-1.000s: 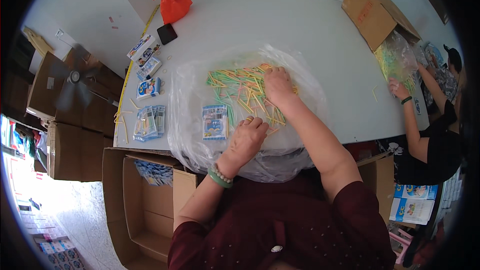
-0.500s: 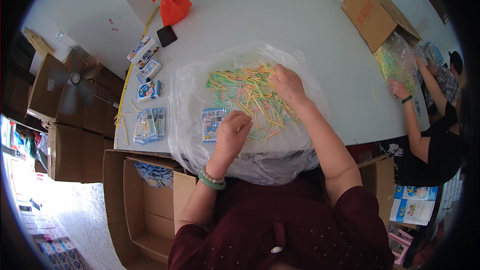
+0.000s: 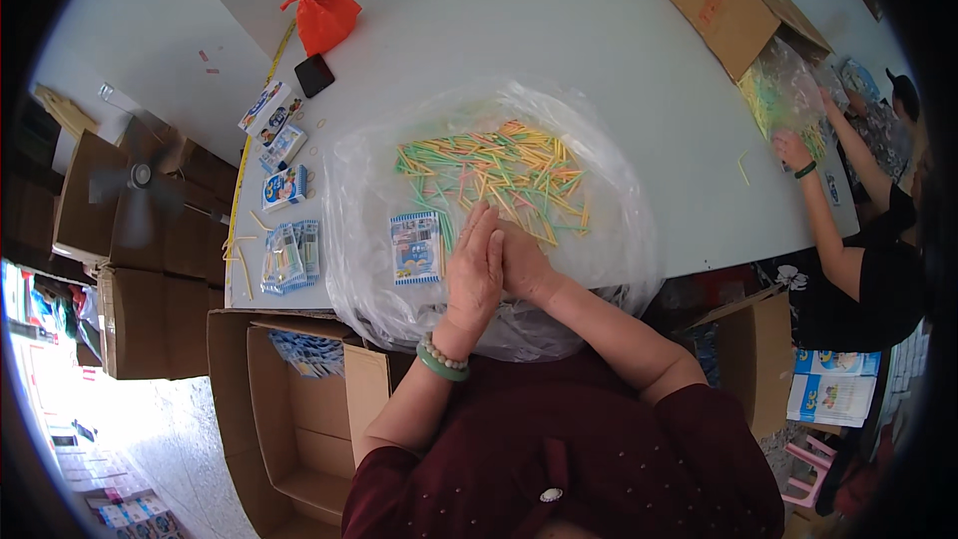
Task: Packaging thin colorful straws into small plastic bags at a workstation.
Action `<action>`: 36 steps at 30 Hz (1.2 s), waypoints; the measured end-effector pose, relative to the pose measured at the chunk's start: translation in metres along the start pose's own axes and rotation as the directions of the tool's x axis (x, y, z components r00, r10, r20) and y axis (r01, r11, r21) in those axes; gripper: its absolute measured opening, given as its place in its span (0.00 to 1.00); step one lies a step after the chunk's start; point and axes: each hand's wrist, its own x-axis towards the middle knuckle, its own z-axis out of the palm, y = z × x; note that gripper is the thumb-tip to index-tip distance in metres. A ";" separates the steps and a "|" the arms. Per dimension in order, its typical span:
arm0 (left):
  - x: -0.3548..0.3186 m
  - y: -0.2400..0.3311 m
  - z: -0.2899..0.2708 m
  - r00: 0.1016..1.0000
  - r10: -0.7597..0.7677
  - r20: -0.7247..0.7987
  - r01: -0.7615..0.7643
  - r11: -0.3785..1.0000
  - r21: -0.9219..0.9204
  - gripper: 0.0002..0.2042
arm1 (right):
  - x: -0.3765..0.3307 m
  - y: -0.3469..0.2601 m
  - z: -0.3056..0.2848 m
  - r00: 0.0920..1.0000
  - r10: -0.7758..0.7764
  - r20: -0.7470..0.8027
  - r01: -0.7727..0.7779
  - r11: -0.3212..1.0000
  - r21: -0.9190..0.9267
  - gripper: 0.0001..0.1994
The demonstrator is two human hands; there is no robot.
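Head view: both hands are raised together over the near edge of the counter (image 3: 619,50). The left hand (image 3: 474,274) stands on edge with fingers straight and pressed against the right hand (image 3: 524,269), palm to palm. Whether any sticks are clamped between the palms cannot be told, since the left hand covers the contact area. A green bead bracelet (image 3: 442,359) sits on the left wrist.

A pile of thin coloured sticks (image 3: 499,175), yellow, green, orange and pink, lies just beyond the fingertips. The pile rests on a clear plastic sheet (image 3: 619,230) spread on the counter and hanging over its near edge. A small printed packet with blue edges (image 3: 416,248) lies flat on the same sheet, just left of the left hand.

Left of the sheet, on the bare counter, lies a stack of similar packets (image 3: 289,257). Further packets (image 3: 282,188) lie in a row toward the far left corner. A black phone (image 3: 314,75) and an orange plastic bag (image 3: 324,18) sit near that corner.

An open cardboard box (image 3: 299,419) stands on the floor below the counter's near left edge, holding blue packets. Another cardboard box (image 3: 728,10) lies on the far right of the counter.

At the right end, another person's hand (image 3: 793,150) rests on the counter beside a second clear bag of coloured sticks (image 3: 778,95).
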 end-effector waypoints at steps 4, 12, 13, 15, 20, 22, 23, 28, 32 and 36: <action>-0.001 0.000 0.001 0.989 0.094 -0.112 -0.086 0.993 0.077 0.16 | 0.005 0.006 0.002 1.000 -0.024 0.020 0.023 0.999 0.043 0.07; -0.013 -0.006 -0.004 0.999 0.000 -0.048 0.000 1.000 -0.004 0.07 | 0.073 0.023 -0.036 0.859 0.508 -0.061 -0.459 0.713 -0.530 0.09; -0.013 -0.004 -0.002 1.000 0.000 -0.022 -0.001 1.000 -0.021 0.06 | 0.080 0.031 -0.035 0.860 0.506 -0.063 -0.458 0.713 -0.530 0.09; -0.011 0.001 0.000 1.000 0.000 0.026 0.001 0.998 -0.056 0.05 | 0.088 0.048 -0.040 0.831 0.556 0.026 -0.432 0.673 -0.601 0.10; -0.008 -0.010 -0.019 0.993 -0.116 -0.006 0.115 0.991 -0.074 0.06 | 0.083 0.029 -0.058 0.873 0.482 -0.071 -0.479 0.823 -0.304 0.13; -0.005 -0.012 -0.022 0.986 -0.168 -0.001 0.167 0.981 -0.102 0.09 | 0.068 0.015 -0.055 0.905 0.422 -0.048 -0.423 0.906 0.001 0.13; -0.004 -0.007 -0.019 0.976 -0.191 -0.105 0.158 0.952 -0.261 0.14 | 0.058 0.007 -0.052 0.917 0.399 0.005 -0.396 0.909 0.127 0.14; 0.007 0.008 -0.012 0.982 0.123 -0.145 -0.126 0.992 -0.010 0.27 | 0.018 -0.006 -0.009 0.996 0.062 0.065 -0.074 0.976 0.206 0.12; -0.002 0.003 -0.001 0.986 0.105 -0.128 -0.078 0.977 0.198 0.20 | 0.011 -0.012 0.001 1.000 -0.006 -0.003 0.006 0.993 0.117 0.12; -0.008 0.001 0.007 0.972 0.194 -0.132 -0.142 0.934 0.328 0.18 | 0.000 -0.006 0.005 0.995 0.098 0.026 -0.102 0.962 0.252 0.15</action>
